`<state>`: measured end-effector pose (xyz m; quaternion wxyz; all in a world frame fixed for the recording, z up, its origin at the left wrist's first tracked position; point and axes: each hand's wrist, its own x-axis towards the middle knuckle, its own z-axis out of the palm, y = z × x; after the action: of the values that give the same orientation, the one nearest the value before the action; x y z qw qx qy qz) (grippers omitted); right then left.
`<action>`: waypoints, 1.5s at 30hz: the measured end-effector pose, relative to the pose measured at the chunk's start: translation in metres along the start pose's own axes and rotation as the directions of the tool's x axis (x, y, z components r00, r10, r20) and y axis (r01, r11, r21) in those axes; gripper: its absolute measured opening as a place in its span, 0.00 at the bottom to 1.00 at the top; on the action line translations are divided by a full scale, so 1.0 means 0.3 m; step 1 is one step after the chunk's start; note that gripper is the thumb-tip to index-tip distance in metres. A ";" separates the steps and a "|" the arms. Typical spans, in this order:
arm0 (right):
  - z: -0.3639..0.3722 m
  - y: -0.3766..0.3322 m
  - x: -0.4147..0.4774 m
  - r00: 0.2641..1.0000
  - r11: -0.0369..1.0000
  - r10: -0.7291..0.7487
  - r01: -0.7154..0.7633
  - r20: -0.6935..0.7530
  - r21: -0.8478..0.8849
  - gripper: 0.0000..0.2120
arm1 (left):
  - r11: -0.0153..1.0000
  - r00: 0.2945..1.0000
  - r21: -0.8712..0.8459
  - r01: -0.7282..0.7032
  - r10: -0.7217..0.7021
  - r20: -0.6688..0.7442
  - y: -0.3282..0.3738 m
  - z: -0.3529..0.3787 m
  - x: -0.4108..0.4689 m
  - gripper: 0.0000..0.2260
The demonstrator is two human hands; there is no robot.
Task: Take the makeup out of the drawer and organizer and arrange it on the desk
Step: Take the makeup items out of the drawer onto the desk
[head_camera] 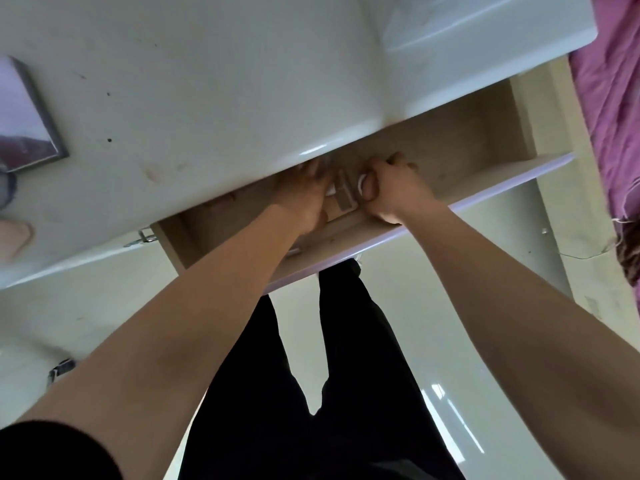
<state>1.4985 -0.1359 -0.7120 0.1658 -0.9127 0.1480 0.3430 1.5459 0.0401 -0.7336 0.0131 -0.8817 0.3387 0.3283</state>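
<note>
A: How many items in the pale wooden drawer (467, 133)?
B: I count two: one beige flat case (344, 195), and one small white round item (361, 183), gripped by the right hand (391, 188). For the left hand (308, 195) I cannot tell; blurred.

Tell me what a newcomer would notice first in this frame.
Both bare arms reach into the open drawer under the white desk. The right hand grips a small white item; the blurred left hand reaches in beside a flat tan case. Pink cloth fills the right edge.
</note>
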 end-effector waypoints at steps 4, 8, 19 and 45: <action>0.011 -0.031 0.009 0.999 0.993 0.040 -0.040 -0.005 -0.110 0.23 | 0.994 0.994 -0.030 0.109 -0.108 0.021 -0.004 0.040 -0.111 0.35; 0.029 -0.067 0.016 0.998 0.996 0.063 -0.064 -0.011 -0.065 0.18 | 0.957 0.976 -0.193 0.218 -0.211 0.055 -0.006 0.078 -0.133 0.33; -0.002 -0.097 0.000 0.991 0.977 0.098 -0.112 0.088 0.179 0.10 | 0.756 0.931 -0.566 0.328 -0.359 0.060 -0.019 0.079 -0.080 0.22; -0.184 -0.841 -0.202 0.908 0.871 -0.324 0.396 -0.267 0.290 0.27 | 0.323 0.261 -0.935 0.144 -0.924 -0.279 -0.732 -0.403 -0.746 0.12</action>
<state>1.5836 0.0786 -0.5812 0.3645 -0.9129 0.0478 0.1772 1.6236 0.3112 -0.5510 -0.3903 -0.8829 -0.2567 -0.0465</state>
